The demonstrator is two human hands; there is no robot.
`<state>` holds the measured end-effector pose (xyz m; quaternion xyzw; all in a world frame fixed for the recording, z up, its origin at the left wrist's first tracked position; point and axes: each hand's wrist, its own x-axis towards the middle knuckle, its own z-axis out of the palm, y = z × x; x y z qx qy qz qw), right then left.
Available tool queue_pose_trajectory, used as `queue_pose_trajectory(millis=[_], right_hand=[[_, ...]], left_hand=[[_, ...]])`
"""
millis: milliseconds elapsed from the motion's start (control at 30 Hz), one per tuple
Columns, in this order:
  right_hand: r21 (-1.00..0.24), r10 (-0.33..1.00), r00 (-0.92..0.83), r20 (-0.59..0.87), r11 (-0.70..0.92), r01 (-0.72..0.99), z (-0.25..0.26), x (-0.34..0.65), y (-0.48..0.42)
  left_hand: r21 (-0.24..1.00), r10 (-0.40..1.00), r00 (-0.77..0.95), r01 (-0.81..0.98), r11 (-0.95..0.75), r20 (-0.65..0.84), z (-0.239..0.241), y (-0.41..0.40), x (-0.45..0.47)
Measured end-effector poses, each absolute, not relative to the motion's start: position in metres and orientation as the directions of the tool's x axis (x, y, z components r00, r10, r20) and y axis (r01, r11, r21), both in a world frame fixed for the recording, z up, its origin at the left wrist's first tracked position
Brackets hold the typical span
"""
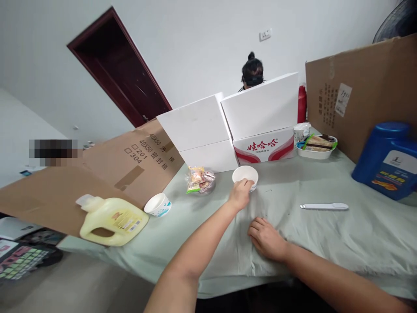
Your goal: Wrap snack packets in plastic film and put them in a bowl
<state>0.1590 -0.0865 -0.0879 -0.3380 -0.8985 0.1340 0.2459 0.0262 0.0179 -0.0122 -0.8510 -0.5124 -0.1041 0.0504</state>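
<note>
My left hand (240, 195) reaches across the table and grips the near rim of a white bowl (245, 174). My right hand (265, 238) rests palm down on the pale green cloth (342, 237), fingers stretched flat and holding nothing. A bag of snacks (199, 179) lies left of the bowl. A white pen-like tool (324, 206) lies on the cloth to the right of both hands.
A yellow jug (109, 219) lies on its side beside a tipped paper cup (158, 204). Cardboard sheets (107, 174) and white foam boxes (228, 126) wall the table. A blue jug (387, 158) and a tray of items (316, 147) stand at right. A person's head (252, 71) shows behind the boxes.
</note>
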Motion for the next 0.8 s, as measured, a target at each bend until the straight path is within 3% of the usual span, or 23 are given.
queue_pose_trajectory(millis=[300,400,467,567,600,667,800], right_hand=[[-0.478,0.718,-0.593,0.365,0.691,0.543,-0.102,0.156,-0.082],[-0.481,0.711,-0.599,0.369,0.697,0.531,-0.102,0.157,-0.080],[-0.475,0.706,-0.604,0.370,0.703,0.530,-0.102,0.157,-0.079],[-0.471,0.707,-0.605,0.367,0.702,0.534,-0.103,0.157,-0.079],[-0.473,0.709,-0.603,0.366,0.700,0.535,-0.103,0.156,-0.079],[-0.486,0.712,-0.597,0.369,0.696,0.529,-0.104,0.156,-0.081],[-0.622,0.756,-0.556,0.347,0.629,0.467,-0.102,0.156,-0.078]], left_hand=[[0.044,0.788,0.518,0.826,-0.562,0.333,-0.016,0.068,0.072],[0.058,0.844,0.340,0.916,-0.398,0.415,0.010,0.080,0.022],[0.085,0.896,-0.012,0.996,-0.029,0.444,0.030,0.091,-0.027],[0.153,0.900,-0.378,0.924,0.351,0.218,0.049,0.102,-0.099],[0.193,0.893,-0.435,0.892,0.409,0.115,0.050,0.103,-0.118],[0.233,0.893,-0.448,0.874,0.427,0.046,0.046,0.100,-0.142],[0.281,0.924,-0.379,0.893,0.352,0.046,0.029,0.081,-0.142]])
